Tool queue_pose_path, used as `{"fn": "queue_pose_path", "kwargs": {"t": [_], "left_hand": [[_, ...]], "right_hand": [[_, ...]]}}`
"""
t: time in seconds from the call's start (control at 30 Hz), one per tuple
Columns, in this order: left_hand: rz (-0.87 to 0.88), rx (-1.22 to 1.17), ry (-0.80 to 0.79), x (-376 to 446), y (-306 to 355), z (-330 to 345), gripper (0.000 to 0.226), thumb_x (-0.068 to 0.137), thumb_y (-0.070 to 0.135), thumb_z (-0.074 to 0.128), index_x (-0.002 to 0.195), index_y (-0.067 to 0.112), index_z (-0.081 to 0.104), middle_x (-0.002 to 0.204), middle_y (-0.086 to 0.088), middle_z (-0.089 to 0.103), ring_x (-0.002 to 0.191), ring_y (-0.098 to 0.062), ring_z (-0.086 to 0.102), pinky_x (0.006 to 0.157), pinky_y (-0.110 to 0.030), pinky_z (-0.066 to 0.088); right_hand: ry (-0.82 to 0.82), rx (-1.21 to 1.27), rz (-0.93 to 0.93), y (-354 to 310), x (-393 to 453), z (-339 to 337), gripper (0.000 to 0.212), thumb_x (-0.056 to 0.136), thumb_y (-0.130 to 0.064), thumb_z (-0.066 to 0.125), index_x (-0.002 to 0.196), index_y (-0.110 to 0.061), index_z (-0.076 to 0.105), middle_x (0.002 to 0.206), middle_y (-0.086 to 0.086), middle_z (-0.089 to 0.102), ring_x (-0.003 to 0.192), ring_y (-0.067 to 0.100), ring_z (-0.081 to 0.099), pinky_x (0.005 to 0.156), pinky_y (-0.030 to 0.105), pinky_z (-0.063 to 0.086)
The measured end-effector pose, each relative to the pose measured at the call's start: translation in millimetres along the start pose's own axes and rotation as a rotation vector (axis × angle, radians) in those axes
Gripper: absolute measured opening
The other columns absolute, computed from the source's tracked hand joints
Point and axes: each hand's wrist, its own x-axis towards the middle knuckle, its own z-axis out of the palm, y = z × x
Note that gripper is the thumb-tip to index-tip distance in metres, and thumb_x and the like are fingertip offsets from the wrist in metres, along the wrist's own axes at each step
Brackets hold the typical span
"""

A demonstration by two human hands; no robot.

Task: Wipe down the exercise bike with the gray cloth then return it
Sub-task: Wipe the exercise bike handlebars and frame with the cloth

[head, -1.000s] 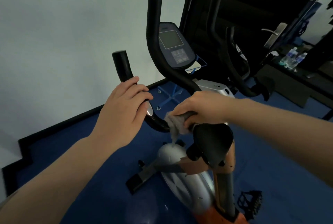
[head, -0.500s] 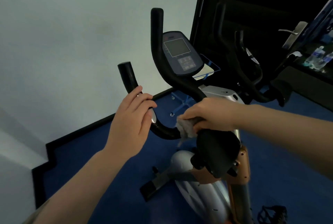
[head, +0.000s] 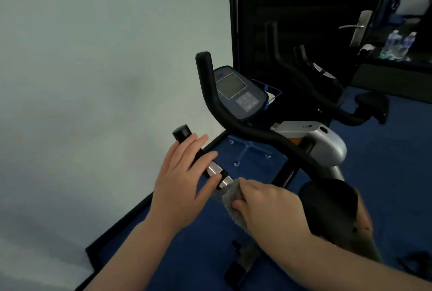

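Right hand [head: 268, 206] grips the cloth [head: 231, 199] round the handlebar [head: 245, 127]; left hand [head: 184, 185], fingers straight, rests on it. Loose folds could slip off.

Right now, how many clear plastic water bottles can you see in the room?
2. One clear plastic water bottle stands on the dark ledge at far right, beyond the door handle; the second bottle is right beside it. More could be hidden past the frame edge.

Gray cloth [head: 233, 199] w/ fuzzy speckle; bike handlebar [head: 236, 120] black w/ silver sensor bands [head: 214, 170]; console [head: 238, 94] dark blue-gray; housing [head: 327, 148] silver w/ orange trim; floor [head: 187, 255] blue; wall [head: 93, 80] pale gray.
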Motion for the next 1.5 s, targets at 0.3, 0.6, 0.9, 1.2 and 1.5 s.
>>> {"fn": "queue_pose_path", "kwargs": {"t": [0.3, 0.6, 0.9, 1.2, 1.5], "left_hand": [[-0.106, -0.166, 0.090, 18.5, -31.2, -14.9, 0.037, 0.095, 0.021, 0.046, 0.132, 0.017, 0.049, 0.143, 0.003, 0.043, 0.133, -0.009, 0.036, 0.109, -0.023, 0.030], [-0.058, -0.240, 0.096, 20.6, -37.1, -15.1, 0.036, 0.094, 0.013, 0.048, 0.130, 0.013, 0.051, 0.139, 0.002, 0.048, 0.127, -0.003, 0.038, 0.106, -0.019, 0.033], [0.141, -0.137, 0.097, 21.6, -21.5, -5.4, 0.029, 0.094, 0.013, 0.043, 0.115, 0.010, 0.062, 0.133, -0.005, 0.054, 0.135, -0.022, 0.038, 0.114, -0.042, 0.023], [0.088, -0.252, 0.016, -8.0, 3.7, 21.3, 0.033, 0.096, 0.019, 0.038, 0.118, 0.014, 0.062, 0.125, 0.003, 0.059, 0.131, -0.009, 0.039, 0.118, -0.037, 0.011], [0.068, -0.298, 0.053, -8.3, 4.5, 26.2, 0.031, 0.095, 0.017, 0.038, 0.115, 0.016, 0.062, 0.121, 0.005, 0.061, 0.130, -0.009, 0.041, 0.118, -0.035, 0.010]], "right_hand": [[0.212, 0.202, 0.155, -53.4, 49.8, 24.6, 0.046, 0.100, -0.041, 0.037, 0.143, -0.024, 0.034, 0.130, -0.008, 0.052, 0.099, 0.015, 0.060, 0.070, 0.027, 0.049], [0.223, 0.035, 0.257, -63.1, 61.9, 27.4, 0.030, 0.100, -0.034, 0.031, 0.118, -0.020, 0.050, 0.103, -0.001, 0.060, 0.074, 0.017, 0.059, 0.049, 0.029, 0.036], [0.331, 0.172, 0.201, -38.9, 1.1, 54.3, 0.048, 0.097, -0.026, 0.048, 0.142, -0.013, 0.041, 0.134, 0.003, 0.054, 0.103, 0.018, 0.060, 0.082, 0.031, 0.053], [0.380, 0.391, 0.527, -11.2, -11.6, 49.6, 0.050, 0.100, -0.030, 0.023, 0.148, -0.015, 0.030, 0.157, -0.004, 0.021, 0.145, 0.007, 0.016, 0.115, 0.020, 0.020], [0.317, 0.475, 0.626, -27.8, -1.6, 53.2, 0.054, 0.101, -0.032, 0.020, 0.152, -0.014, 0.013, 0.160, -0.004, 0.000, 0.146, 0.009, -0.012, 0.119, 0.026, -0.002]]}}
